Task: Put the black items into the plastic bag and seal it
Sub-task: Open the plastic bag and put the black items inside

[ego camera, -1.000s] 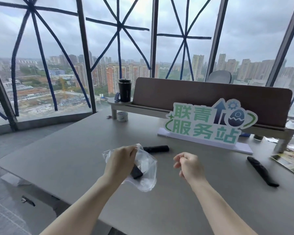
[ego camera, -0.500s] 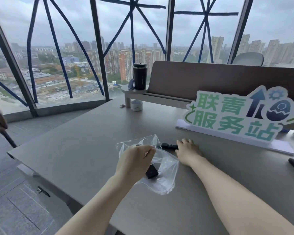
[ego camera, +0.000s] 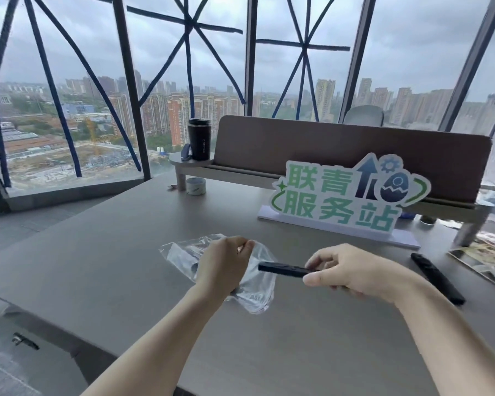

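A clear plastic bag (ego camera: 258, 292) lies crumpled on the grey table (ego camera: 97, 267), and my left hand (ego camera: 225, 265) pinches its upper edge. Whatever sits inside the bag is hidden behind that hand. My right hand (ego camera: 352, 271) holds a slim black bar-shaped item (ego camera: 283, 269) by its right end, level, with its left tip at the bag's mouth. A second long black item (ego camera: 437, 278) lies flat on the table to the right, clear of both hands.
A green-and-white sign (ego camera: 343, 195) on a white base stands behind the hands. A black tumbler (ego camera: 199, 138) sits on a raised shelf at the back, a tape roll (ego camera: 195, 186) below it. Printed papers (ego camera: 486, 252) lie at the far right. The table's left edge drops to the floor.
My right hand reached onto the table behind the bag, picked up the slim black item and brought it to the bag's mouth. My left hand kept hold of the bag.
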Action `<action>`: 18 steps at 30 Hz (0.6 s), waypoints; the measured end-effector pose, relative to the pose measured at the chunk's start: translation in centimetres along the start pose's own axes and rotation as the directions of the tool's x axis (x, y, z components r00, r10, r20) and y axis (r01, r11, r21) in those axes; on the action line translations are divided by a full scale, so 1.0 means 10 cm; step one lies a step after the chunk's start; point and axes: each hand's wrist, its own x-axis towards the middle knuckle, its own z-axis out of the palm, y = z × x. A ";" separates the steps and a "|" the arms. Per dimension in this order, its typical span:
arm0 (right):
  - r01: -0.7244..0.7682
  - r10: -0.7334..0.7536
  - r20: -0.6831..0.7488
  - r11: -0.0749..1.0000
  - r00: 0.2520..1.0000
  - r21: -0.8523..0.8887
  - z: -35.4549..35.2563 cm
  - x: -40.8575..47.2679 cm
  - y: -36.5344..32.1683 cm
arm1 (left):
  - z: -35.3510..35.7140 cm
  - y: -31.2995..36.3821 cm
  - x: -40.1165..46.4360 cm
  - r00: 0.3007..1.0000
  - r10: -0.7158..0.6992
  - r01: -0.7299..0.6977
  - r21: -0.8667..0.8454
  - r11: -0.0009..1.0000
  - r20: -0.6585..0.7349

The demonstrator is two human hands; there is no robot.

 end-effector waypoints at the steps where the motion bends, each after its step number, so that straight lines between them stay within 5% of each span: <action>1: -0.008 0.006 -0.020 0.996 1.000 -0.087 0.09 0.01 -0.07 | 0.00 0.06 -0.01 1.000 -0.003 0.003 -0.018 1.000 0.008; 4: -0.001 -0.006 -0.096 0.998 0.995 -0.068 0.47 0.24 -0.28 | 0.00 0.16 -0.06 1.000 -0.013 0.013 -0.060 0.998 -0.001; 7: 0.031 -0.014 -0.072 0.967 0.997 0.251 0.78 0.51 -0.28 | -0.02 0.14 -0.07 0.998 -0.053 0.050 -0.132 0.990 -0.019; 10: 0.088 0.031 -0.266 0.902 0.963 0.423 0.84 0.52 0.00 | -0.06 0.08 -0.07 0.996 -0.077 0.071 -0.162 0.984 -0.034; 15: 0.076 0.243 -0.536 0.861 0.808 0.504 0.46 0.39 0.77 | 0.16 0.12 -0.05 1.000 0.015 -0.011 -0.145 0.989 0.026; 18: -0.163 0.367 -0.671 0.923 0.644 0.349 0.09 0.36 1.41 | 0.41 0.31 -0.02 0.996 0.066 -0.054 -0.182 0.982 0.060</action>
